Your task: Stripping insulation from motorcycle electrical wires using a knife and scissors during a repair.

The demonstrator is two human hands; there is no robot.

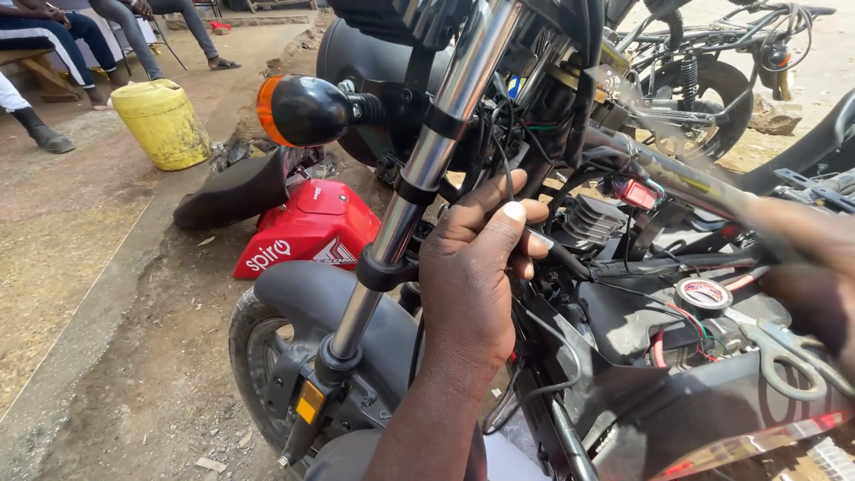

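Head view: a thin black cable (pixel 557 254) — judged soft, light, best pinched along its sheath — is being gripped beside the chrome fork tube (pixel 419 174) by the left hand (pixel 472 276), while the blurred right hand (pixel 802 258) is being held unreadable — clenched or released cannot be told.

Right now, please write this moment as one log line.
left hand: grips black cable | right hand: blurred | scissors: on frame

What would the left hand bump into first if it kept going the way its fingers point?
Probably the black cable that the left hand fingers already curl around, then the tangle of wires behind it. Depth is hard to judge here.
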